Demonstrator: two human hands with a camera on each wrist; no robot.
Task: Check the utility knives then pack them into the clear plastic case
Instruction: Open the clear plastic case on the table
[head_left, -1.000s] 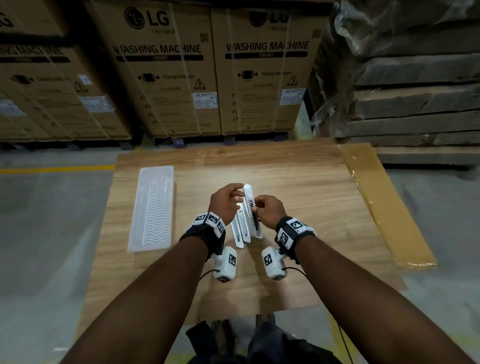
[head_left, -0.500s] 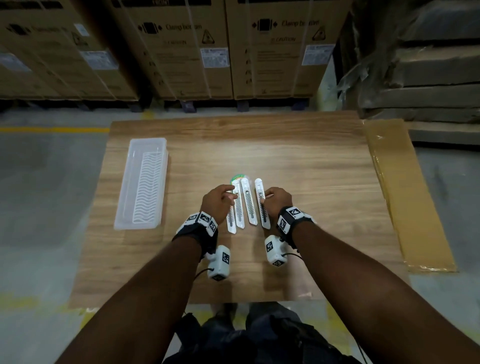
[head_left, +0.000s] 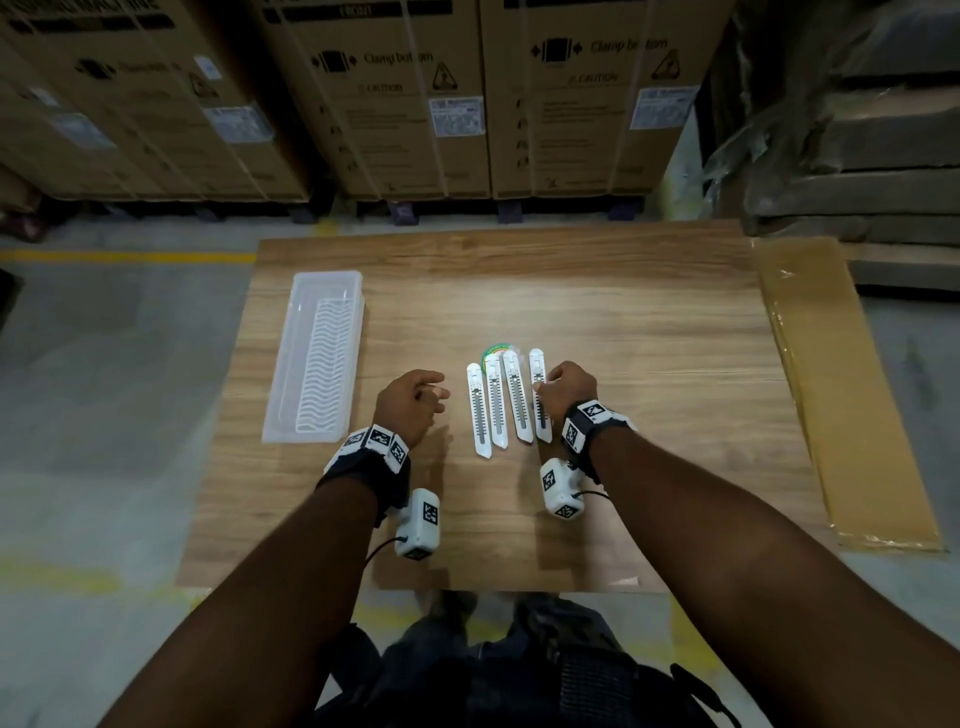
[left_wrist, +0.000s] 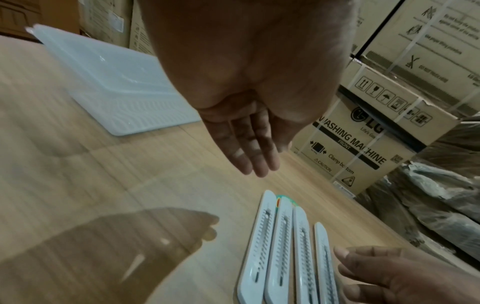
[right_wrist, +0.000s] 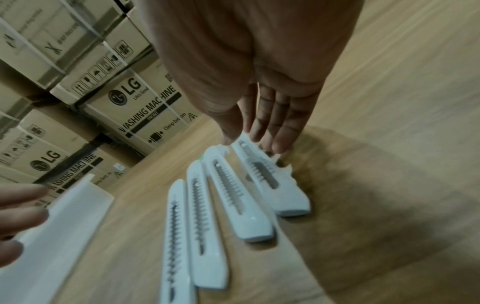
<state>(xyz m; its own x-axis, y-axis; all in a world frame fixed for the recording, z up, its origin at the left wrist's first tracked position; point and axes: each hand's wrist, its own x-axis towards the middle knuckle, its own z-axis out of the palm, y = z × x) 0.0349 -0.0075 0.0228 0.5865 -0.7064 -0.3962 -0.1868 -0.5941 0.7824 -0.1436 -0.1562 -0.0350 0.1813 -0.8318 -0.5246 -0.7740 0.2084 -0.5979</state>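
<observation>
Several white utility knives (head_left: 498, 405) lie side by side on the wooden table (head_left: 649, 364), their far ends over a small round green-rimmed thing (head_left: 496, 349). My right hand (head_left: 563, 387) rests at their right, with straight fingers touching the rightmost knife (right_wrist: 270, 185). My left hand (head_left: 415, 397) hovers to the left of the row, empty and relaxed (left_wrist: 249, 148), apart from the knives (left_wrist: 283, 246). The clear plastic case (head_left: 317, 353) lies open and empty at the table's left side, beyond the left hand.
Stacked washing-machine cartons (head_left: 457, 104) stand behind the table. A flat brown cardboard sheet (head_left: 841, 389) lies along the table's right edge. Wrapped boards (head_left: 857, 156) are piled at the rear right. Grey floor lies to the left.
The bunch of knives held in both hands went down onto the table in a row. My left hand then drew away to the left; my right hand stays at the rightmost knife.
</observation>
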